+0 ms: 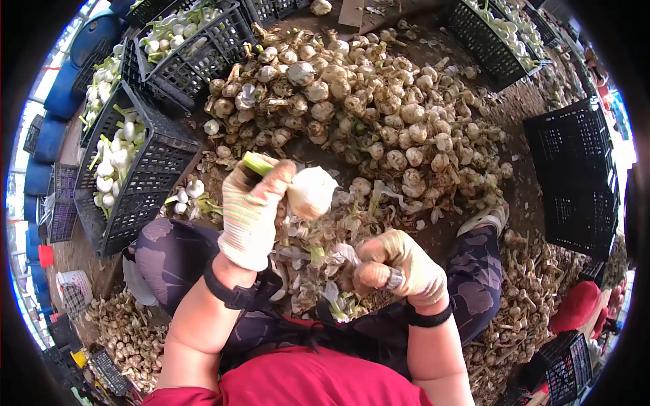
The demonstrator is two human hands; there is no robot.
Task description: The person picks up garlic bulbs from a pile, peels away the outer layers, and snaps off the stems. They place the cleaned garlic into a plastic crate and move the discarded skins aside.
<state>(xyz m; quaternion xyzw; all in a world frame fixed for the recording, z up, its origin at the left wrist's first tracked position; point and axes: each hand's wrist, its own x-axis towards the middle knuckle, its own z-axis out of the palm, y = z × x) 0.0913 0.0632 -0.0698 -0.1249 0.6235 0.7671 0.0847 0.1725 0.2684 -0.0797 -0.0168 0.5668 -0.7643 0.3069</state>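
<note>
My left hand [259, 196], in a striped knitted work glove, grips a garlic bulb [312, 193] by its short green stem. The bulb is white and smooth, with its round end pointing right. Lower and to the right, my right hand [399, 267] is closed, also gloved. A strip of papery garlic skin [344, 256] shows at its fingertips. Something greyish is at the fingers of this hand, too small to make out. Below both hands, loose garlic skins [315, 237] cover the ground between my legs.
A big heap of unpeeled garlic [365, 101] lies ahead. Black crates of cleaned bulbs stand at the left [159, 159], upper left [196, 57] and upper right [484, 51]. Another black crate [569, 179] stands at the right. A few white bulbs [194, 189] lie beside the left crate.
</note>
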